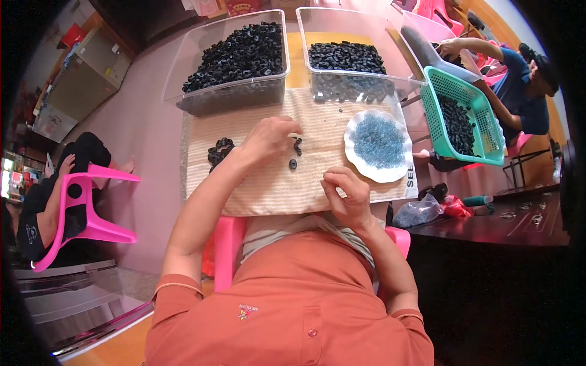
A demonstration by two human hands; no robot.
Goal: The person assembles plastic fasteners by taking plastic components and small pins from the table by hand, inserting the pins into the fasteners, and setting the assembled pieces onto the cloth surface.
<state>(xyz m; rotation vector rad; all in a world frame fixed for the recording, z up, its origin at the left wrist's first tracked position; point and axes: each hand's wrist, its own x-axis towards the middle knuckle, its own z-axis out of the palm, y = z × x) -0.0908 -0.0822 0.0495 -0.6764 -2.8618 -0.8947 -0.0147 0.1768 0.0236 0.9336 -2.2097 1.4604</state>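
Observation:
My left hand (pixel 268 139) is over the ribbed cloth (pixel 244 195), its fingers bent together at several small black ring-like parts (pixel 293 164). What those fingers hold, if anything, is hidden. Closer to my body, my right hand (pixel 349 196) has its thumb and forefinger pinched near the cloth's front. Anything in that pinch is too small to make out. A pile of black parts (pixel 218 154) lies left of my left wrist. To the right of my hands is a white scalloped plate (pixel 400 173) of tiny blue-clear rings (pixel 379 141).
Two clear bins, the left bin (pixel 241 97) and the right bin (pixel 403 85), hold black parts behind the cloth. A green basket (pixel 441 131) of black parts stands at right, near a co-worker (pixel 519 85). Someone sits at left by a pink stool (pixel 91 213).

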